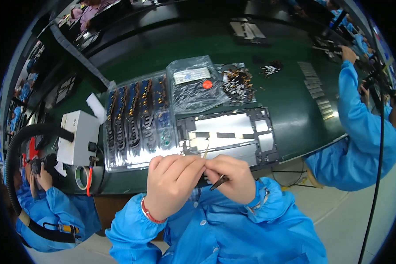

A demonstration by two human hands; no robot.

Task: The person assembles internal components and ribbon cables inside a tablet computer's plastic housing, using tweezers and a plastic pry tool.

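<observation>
My left hand (pixel 171 182) is closed, thumb and fingertips pinched together at the near edge of a tablet-like metal frame (pixel 233 123). A thin yellowish strip (pixel 205 152) with a small dark end sticks up from between the fingertips of both hands. My right hand (pixel 233 178) is closed around dark tweezers (pixel 218 182), their back end pointing down toward me. The tweezers' tips are hidden behind the fingers. The frame lies flat, silver plates set in a black border, with dark strips across its middle.
Left of the frame lies a clear tray (pixel 141 165) with rows of small circuit parts. Behind are a plastic bag (pixel 193 99) and a pile of tiny parts (pixel 239 86). A white box (pixel 77 143) with a black hose (pixel 39 128) stands left. Co-workers' blue sleeves (pixel 361 101) flank me.
</observation>
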